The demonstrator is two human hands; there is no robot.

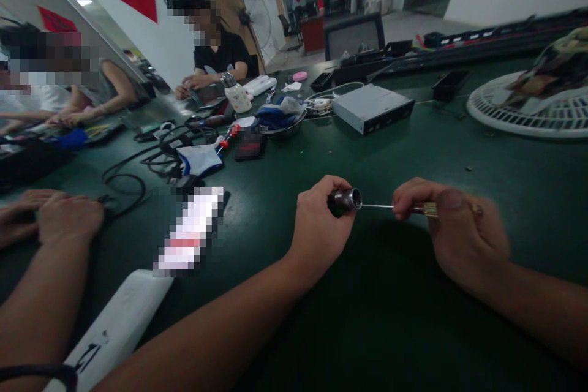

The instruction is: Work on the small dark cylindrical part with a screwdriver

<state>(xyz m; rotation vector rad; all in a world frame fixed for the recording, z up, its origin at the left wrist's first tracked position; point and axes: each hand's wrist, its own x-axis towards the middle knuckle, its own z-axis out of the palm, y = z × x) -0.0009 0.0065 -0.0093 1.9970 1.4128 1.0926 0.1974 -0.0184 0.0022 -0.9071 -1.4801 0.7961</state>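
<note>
My left hand (321,223) is closed around a short dark metal cylinder (348,198) with a hollow open end that faces right. In my right hand (463,226) is a screwdriver (425,208) with a clear yellowish handle. Its thin shaft points left and its tip reaches the mouth of the cylinder; whether it touches inside is hidden. Both hands are just above the dark green table (390,324), near the middle of the view.
Left of my arm lie a lit phone (190,233) and a white elongated case (124,312). Another person's hands (68,214) rest beyond them. Farther back are black cables (138,177), a grey disc drive (372,107) and a white basket (514,110). More people sit at the far left.
</note>
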